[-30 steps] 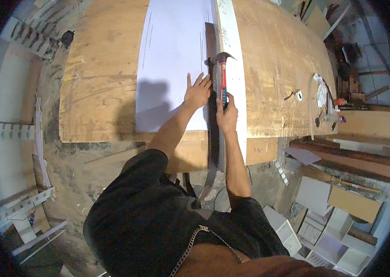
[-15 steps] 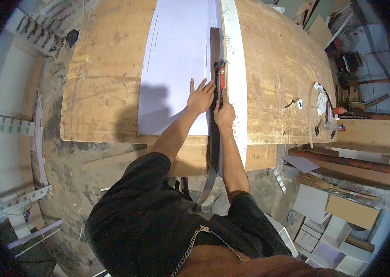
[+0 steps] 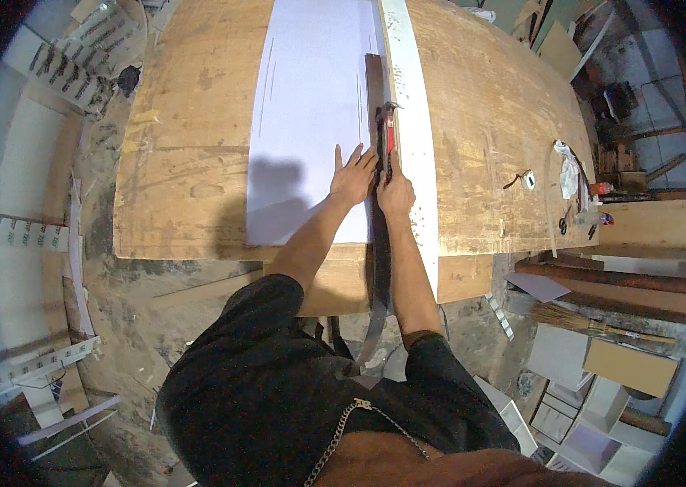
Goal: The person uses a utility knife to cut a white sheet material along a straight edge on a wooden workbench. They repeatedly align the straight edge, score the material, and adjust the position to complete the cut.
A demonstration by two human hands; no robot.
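My left hand (image 3: 353, 174) lies with spread fingers on a white panel (image 3: 302, 105), its fingertips touching a long dark brown strip (image 3: 373, 77). In my right hand (image 3: 396, 196) is a hammer (image 3: 391, 122) with a red and black handle, its metal head pointing away from me. The hammer lies along the right edge of the strip. From the panel, the strip runs toward me and hangs past the table's near edge. To the right of my right hand lies a long white board (image 3: 414, 105) with dark specks along it.
The panel rests on a large worn wooden table (image 3: 489, 97). On its right side are a tape measure (image 3: 529, 180), scissors (image 3: 563, 226), a white cloth (image 3: 565, 166) and a clear bottle (image 3: 591, 218). A broom (image 3: 574, 319) and white shelf units (image 3: 595, 406) are on the floor at right.
The whole view has shifted slightly. Both hands stay nearly in place on the strip, and the hammer remains in my right hand.
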